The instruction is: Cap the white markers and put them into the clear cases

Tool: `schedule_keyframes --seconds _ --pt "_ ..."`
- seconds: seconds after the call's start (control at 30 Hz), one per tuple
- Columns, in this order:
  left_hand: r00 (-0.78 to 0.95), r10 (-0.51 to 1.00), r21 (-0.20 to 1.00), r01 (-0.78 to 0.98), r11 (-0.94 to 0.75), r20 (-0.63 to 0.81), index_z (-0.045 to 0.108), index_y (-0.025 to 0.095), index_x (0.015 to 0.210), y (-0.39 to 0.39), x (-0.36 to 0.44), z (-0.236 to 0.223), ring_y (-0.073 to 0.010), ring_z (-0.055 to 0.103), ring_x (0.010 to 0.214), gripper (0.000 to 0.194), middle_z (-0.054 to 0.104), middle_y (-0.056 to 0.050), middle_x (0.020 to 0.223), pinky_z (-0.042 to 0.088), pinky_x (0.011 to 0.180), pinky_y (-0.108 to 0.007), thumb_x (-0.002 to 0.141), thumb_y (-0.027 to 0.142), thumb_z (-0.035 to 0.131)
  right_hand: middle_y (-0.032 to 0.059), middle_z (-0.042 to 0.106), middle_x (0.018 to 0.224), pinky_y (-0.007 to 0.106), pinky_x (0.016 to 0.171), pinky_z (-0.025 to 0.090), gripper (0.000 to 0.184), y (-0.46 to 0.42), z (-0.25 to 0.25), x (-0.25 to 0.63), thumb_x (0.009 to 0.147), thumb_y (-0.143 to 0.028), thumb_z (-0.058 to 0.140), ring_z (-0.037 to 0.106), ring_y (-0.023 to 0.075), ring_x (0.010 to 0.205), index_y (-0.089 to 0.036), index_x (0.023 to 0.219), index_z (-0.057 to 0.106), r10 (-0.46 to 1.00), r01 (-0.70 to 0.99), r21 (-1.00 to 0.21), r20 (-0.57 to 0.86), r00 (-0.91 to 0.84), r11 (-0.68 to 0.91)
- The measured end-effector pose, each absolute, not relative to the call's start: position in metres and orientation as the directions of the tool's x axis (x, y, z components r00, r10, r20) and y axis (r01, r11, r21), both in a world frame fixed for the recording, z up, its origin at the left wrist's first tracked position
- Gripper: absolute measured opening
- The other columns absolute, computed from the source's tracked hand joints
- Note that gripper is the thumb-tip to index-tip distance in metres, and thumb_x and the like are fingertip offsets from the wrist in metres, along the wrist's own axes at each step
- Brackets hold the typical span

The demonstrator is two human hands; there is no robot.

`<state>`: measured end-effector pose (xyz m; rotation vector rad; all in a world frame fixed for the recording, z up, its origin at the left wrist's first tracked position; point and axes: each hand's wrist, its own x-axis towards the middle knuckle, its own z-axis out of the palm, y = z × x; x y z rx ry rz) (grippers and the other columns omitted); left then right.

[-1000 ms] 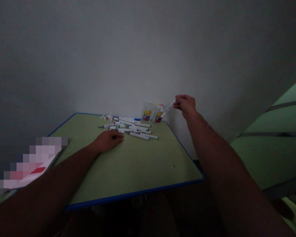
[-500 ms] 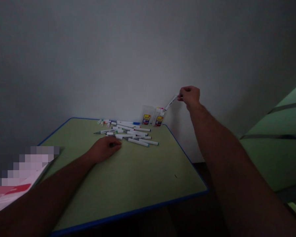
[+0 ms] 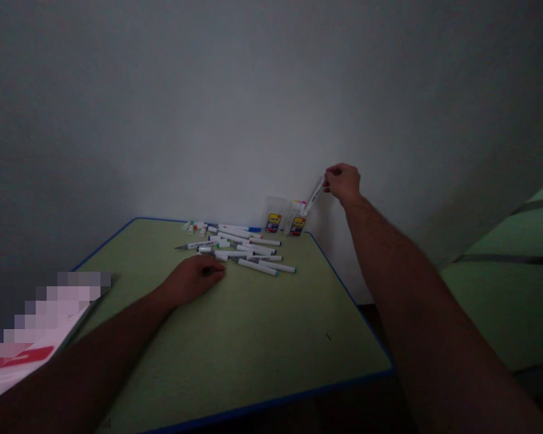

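Note:
Above the far right corner, my right hand [image 3: 344, 182] pinches a white marker [image 3: 315, 194] near its upper end. The marker slants down to the left, its lower end at the mouth of a clear plastic case [image 3: 297, 225]. Pink and yellow marker ends show at the top of that case. A second clear case [image 3: 274, 218] stands just to its left. My left hand [image 3: 194, 280] lies on the table with its fingers curled and thumb close to them, nothing visible in the grip. Several loose white markers [image 3: 257, 267] lie just beyond it, some with grey tips uncovered.
The green table [image 3: 253, 337] has a blue edge and stands against a grey wall [image 3: 235, 108]. Small white caps [image 3: 190, 229] lie at the back left. A pink and white packet [image 3: 72, 313], partly blurred out, is at the left. A green panel [image 3: 516, 301] stands at the right.
My right hand has moved slightly down and left, bringing the marker steeper and its lower end to the case's mouth. My left hand stays by the markers. The view has shifted slightly.

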<state>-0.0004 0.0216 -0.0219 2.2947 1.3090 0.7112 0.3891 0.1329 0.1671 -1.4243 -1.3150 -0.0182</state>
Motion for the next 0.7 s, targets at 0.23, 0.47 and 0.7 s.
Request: schedule_keyframes --seconds 0.23,0.47,0.7 --pt "0.402 0.89 0.604 0.661 -0.446 0.217 0.076 0.026 0.096 0.021 0.0 -0.024 -0.0215 0.067 0.091 0.028 0.074 -0.003 0.098 0.05 0.084 -0.033 0.081 0.042 0.058 0.0039 0.065 0.064 0.037 0.07 0.058 0.012 0.144 0.153 0.392 0.081 -0.009 0.064 0.067 0.0185 0.063 -0.012 0.087 0.073 0.751 0.864 -0.466 0.635 0.179 0.188" --pt "0.41 0.887 0.597 0.664 -0.45 0.213 0.076 0.025 0.098 0.022 -0.001 -0.024 -0.022 0.067 0.091 0.031 0.074 -0.005 0.1 0.05 0.084 -0.033 0.082 0.043 0.057 0.0124 0.074 0.092 0.039 0.09 0.053 0.018 0.15 0.144 0.385 0.076 -0.003 0.065 0.07 0.0239 0.09 -0.011 0.089 0.075 0.809 0.992 -0.079 0.587 -0.034 0.099" --pt "0.41 0.888 0.591 0.67 -0.449 0.21 0.076 0.024 0.098 0.021 0.0 -0.023 -0.0218 0.067 0.093 0.029 0.074 -0.005 0.1 0.05 0.085 -0.033 0.082 0.04 0.058 0.0141 0.075 0.101 0.037 0.09 0.052 0.027 0.156 0.13 0.386 0.076 -0.005 0.063 0.069 0.0256 0.095 -0.014 0.097 0.078 0.872 0.995 0.099 0.484 -0.072 0.027"
